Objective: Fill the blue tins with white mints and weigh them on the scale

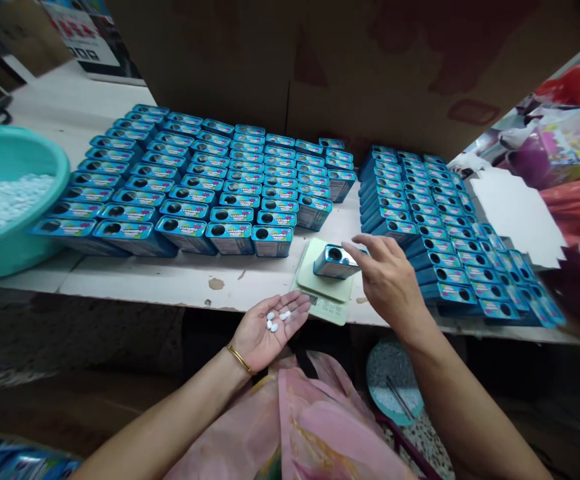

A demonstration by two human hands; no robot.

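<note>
My left hand point(273, 330) is palm up with its fingers stretched out, near the table's front edge. Several small white oval candies point(274, 327) lie on its palm. A pale green kitchen scale point(315, 283) stands just beyond these fingers; its display is too small to read. On the scale rests a blue tin point(331, 263) with a dark round hole in its top. My right hand point(383, 267) has its thumb and forefinger at the tin's right end, seemingly pinching it, and covers that end.
Rows of blue tins point(203, 180) fill the table's left and middle, and another block of tins point(440, 233) stands on the right. A turquoise basin point(20, 247) of white candies is at left. Large cardboard point(230, 80) rises behind. A smaller tub point(395, 383) sits below the table.
</note>
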